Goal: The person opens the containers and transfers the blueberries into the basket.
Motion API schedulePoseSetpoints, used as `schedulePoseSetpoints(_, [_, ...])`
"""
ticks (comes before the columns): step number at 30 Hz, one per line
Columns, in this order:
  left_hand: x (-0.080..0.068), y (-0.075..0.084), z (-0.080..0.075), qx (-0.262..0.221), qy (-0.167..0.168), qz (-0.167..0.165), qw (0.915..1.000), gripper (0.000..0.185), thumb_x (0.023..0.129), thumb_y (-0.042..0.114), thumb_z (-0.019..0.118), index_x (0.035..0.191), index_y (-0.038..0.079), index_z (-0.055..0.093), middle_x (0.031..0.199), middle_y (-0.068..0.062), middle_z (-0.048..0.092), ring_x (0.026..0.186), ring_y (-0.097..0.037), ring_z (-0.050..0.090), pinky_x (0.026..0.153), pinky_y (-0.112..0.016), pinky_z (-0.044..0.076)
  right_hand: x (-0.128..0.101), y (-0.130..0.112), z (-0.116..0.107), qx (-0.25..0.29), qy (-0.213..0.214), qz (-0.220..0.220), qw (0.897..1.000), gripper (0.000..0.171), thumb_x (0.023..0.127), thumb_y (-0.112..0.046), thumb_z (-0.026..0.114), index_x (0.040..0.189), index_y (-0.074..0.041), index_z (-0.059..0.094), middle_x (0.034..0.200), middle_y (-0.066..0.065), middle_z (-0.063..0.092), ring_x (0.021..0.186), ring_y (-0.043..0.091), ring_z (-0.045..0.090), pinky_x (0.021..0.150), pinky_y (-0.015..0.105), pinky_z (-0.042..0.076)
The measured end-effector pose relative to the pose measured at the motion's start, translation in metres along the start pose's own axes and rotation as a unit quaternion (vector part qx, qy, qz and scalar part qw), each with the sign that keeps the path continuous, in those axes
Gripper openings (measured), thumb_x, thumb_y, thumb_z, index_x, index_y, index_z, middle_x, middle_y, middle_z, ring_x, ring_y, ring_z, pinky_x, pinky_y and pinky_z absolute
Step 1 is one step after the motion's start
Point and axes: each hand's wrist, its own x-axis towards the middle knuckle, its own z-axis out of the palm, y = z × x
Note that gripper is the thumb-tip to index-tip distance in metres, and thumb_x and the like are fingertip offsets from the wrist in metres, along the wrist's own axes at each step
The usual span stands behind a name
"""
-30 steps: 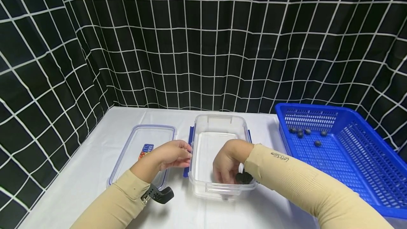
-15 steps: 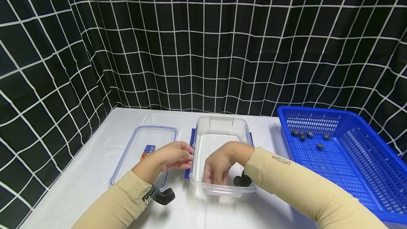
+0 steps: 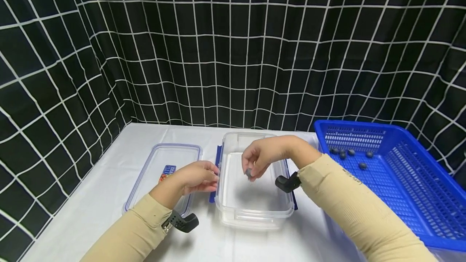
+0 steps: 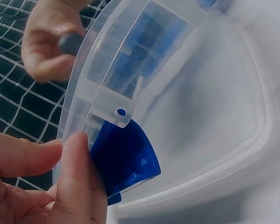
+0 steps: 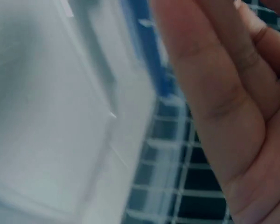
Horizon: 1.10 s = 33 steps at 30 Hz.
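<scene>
A clear rectangular plastic food container (image 3: pixel 233 209) with blue side latches stands lidless on the white table. My left hand (image 3: pixel 199 176) pinches its left rim; in the left wrist view, thumb and finger grip it beside a hanging blue latch (image 4: pixel 126 156). Over the container, my right hand (image 3: pixel 263 155) holds a small dark grey ball (image 3: pixel 248 172) between thumb and fingertips. That ball also shows beyond the clear wall in the left wrist view. The right wrist view shows the right fingers (image 5: pixel 214 93) close up, blurred, with the ball hidden.
The clear lid (image 3: pixel 145 179), with a blue seal and a colourful label, lies left of the container, partly under the left forearm. On the right stands a blue perforated basket (image 3: pixel 386 185) with several similar dark balls (image 3: pixel 362 165). A black gridded curtain (image 3: pixel 233 51) rises behind the table.
My right hand has risen from the container's near end, and a small dark ball now shows in its fingertips. The left hand has stayed at the left rim.
</scene>
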Motion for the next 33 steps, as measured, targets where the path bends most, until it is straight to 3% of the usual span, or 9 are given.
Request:
schedulePoseSetpoints(3, [0.001, 0.0, -0.001, -0.001, -0.001, 0.002, 1.0, 0.018, 0.086, -0.001, 0.052, 0.104, -0.001, 0.051, 0.084, -0.011, 0.056, 0.07, -0.017, 0.059, 0.066, -0.024, 0.058, -0.02, 0.006, -0.015, 0.004, 0.051, -0.019, 0.999, 0.01, 0.081, 0.0, 0.063, 0.09, 0.001, 0.06, 0.082, 0.009, 0.065, 0.087, 0.022, 0.065, 0.082, 0.037, 0.055])
schedulePoseSetpoints(7, [0.002, 0.0, -0.002, -0.002, -0.002, 0.002, 1.0, 0.018, 0.086, -0.002, 0.052, 0.104, -0.002, 0.05, 0.084, -0.011, 0.055, 0.07, -0.017, 0.059, 0.067, -0.025, 0.058, -0.052, 0.019, -0.034, 0.001, 0.133, -0.01, 0.991, 0.014, 0.082, -0.005, 0.064, 0.093, 0.001, 0.06, 0.085, 0.011, 0.064, 0.088, 0.023, 0.063, 0.083, 0.036, 0.055])
schedulePoseSetpoints(12, [0.001, 0.0, -0.002, 0.0, 0.0, -0.002, 1.0, 0.018, 0.086, -0.002, 0.052, 0.104, -0.003, 0.05, 0.084, -0.012, 0.055, 0.069, -0.017, 0.06, 0.067, -0.025, 0.058, -0.096, 0.04, -0.049, -0.03, 0.246, 0.028, 0.968, 0.019, 0.083, -0.012, 0.065, 0.098, -0.002, 0.06, 0.091, 0.012, 0.065, 0.089, 0.023, 0.063, 0.082, 0.036, 0.055])
schedulePoseSetpoints(16, [0.001, 0.0, 0.0, -0.005, -0.001, -0.004, 1.0, 0.017, 0.086, -0.003, 0.051, 0.103, -0.003, 0.05, 0.082, -0.011, 0.055, 0.067, -0.016, 0.059, 0.065, -0.024, 0.058, -0.138, 0.064, -0.053, -0.043, 0.308, 0.059, 0.948, 0.024, 0.084, -0.017, 0.065, 0.101, -0.002, 0.059, 0.093, 0.012, 0.065, 0.087, 0.023, 0.062, 0.079, 0.035, 0.055])
schedulePoseSetpoints(24, [0.001, 0.0, 0.002, -0.006, -0.002, -0.006, 1.0, 0.017, 0.085, -0.003, 0.051, 0.103, -0.002, 0.05, 0.082, -0.012, 0.055, 0.067, -0.017, 0.059, 0.064, -0.024, 0.058, -0.209, 0.123, -0.045, -0.047, 0.378, 0.107, 0.918, 0.033, 0.086, -0.019, 0.063, 0.108, 0.004, 0.054, 0.1, 0.015, 0.064, 0.089, 0.02, 0.063, 0.079, 0.036, 0.056])
schedulePoseSetpoints(28, [0.0, 0.0, 0.002, -0.008, -0.008, -0.002, 0.9999, 0.016, 0.085, -0.004, 0.052, 0.101, -0.003, 0.05, 0.081, -0.011, 0.054, 0.067, -0.016, 0.058, 0.064, -0.023, 0.057, -0.223, 0.149, -0.039, -0.087, 0.392, 0.134, 0.906, 0.025, 0.085, -0.013, 0.062, 0.103, 0.003, 0.056, 0.093, 0.011, 0.064, 0.085, 0.019, 0.062, 0.076, 0.036, 0.057])
schedulePoseSetpoints(33, [0.0, 0.002, 0.003, -0.005, -0.015, 0.001, 0.9999, 0.017, 0.085, -0.004, 0.052, 0.101, -0.003, 0.05, 0.08, -0.01, 0.054, 0.066, -0.015, 0.058, 0.064, -0.022, 0.057, -0.227, 0.171, -0.035, -0.143, 0.404, 0.152, 0.891, 0.017, 0.081, -0.009, 0.066, 0.091, 0.002, 0.058, 0.079, 0.005, 0.058, 0.073, 0.015, 0.056, 0.063, 0.026, 0.055])
